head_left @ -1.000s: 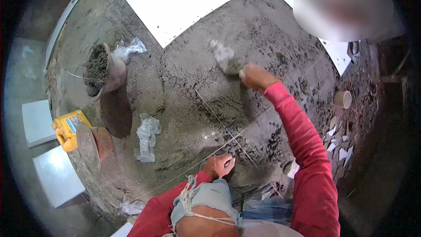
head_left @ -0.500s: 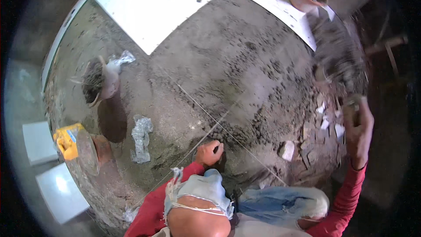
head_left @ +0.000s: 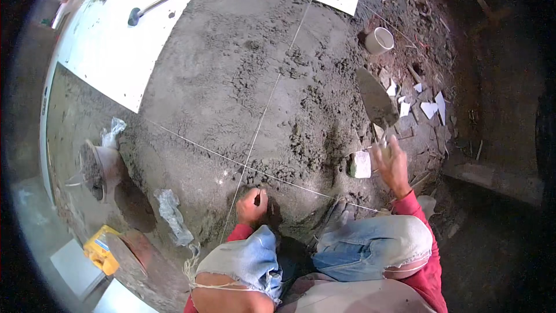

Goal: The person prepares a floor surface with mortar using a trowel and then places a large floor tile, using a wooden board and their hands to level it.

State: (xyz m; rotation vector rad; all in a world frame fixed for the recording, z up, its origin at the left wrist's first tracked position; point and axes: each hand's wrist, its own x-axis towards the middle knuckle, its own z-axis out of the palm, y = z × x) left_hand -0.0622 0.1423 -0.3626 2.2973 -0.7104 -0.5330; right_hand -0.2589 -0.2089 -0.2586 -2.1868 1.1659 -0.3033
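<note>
My left hand (head_left: 252,205) is closed low on the grey mortar bed (head_left: 214,46), beside two crossing white strings (head_left: 260,117); whatever is inside its fingers is hidden. At the right, my right hand (head_left: 392,168) loosely grips the handle of a mortar-coated trowel (head_left: 375,97), whose broad blade points away from me over the mortar's edge. A small white block (head_left: 361,164) lies just left of that hand. Both my knees in torn jeans frame the lower edge.
Large white tiles (head_left: 110,35) with a mallet (head_left: 150,7) border the mortar. Left are a mortar bucket (head_left: 101,171), crumpled plastic (head_left: 172,214), a yellow jug (head_left: 101,249) and stacked tiles (head_left: 72,268). Right are a white cylinder (head_left: 380,40), tile shards (head_left: 428,110) and a drop-off (head_left: 492,139).
My right hand with the trowel has swung rightward from the middle of the mortar, then back inward beside the white block. My left hand stays low near the strings. The view has shifted.
</note>
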